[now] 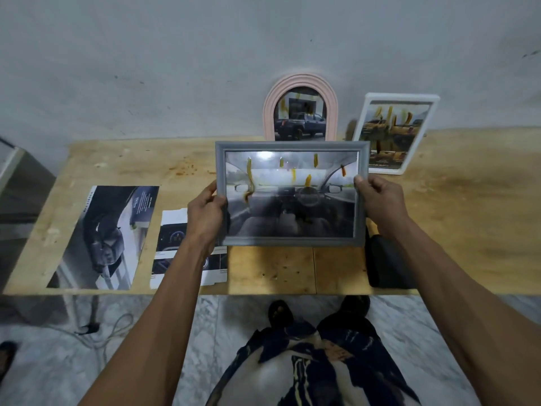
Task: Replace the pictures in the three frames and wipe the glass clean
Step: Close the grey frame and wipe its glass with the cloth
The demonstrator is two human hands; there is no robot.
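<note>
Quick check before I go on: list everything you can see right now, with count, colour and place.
Grey rectangular picture frame: one, held up over the table, yellow-orange smears on its glass.
Pink arched picture frame: one, standing against the wall, smeared glass.
White rectangular picture frame: one, leaning at the wall, right of the pink one, smeared glass.
Loose printed car pictures: two in view, dark and white, flat on the table's left part.
Black soft object: one, at the table's front edge on the right; cannot tell what it is.
Light wooden table: one, stained.
Cable: pale, on the marble floor, left.
Left hand: grips the grey frame's left edge.
Right hand: grips its right edge.
</note>
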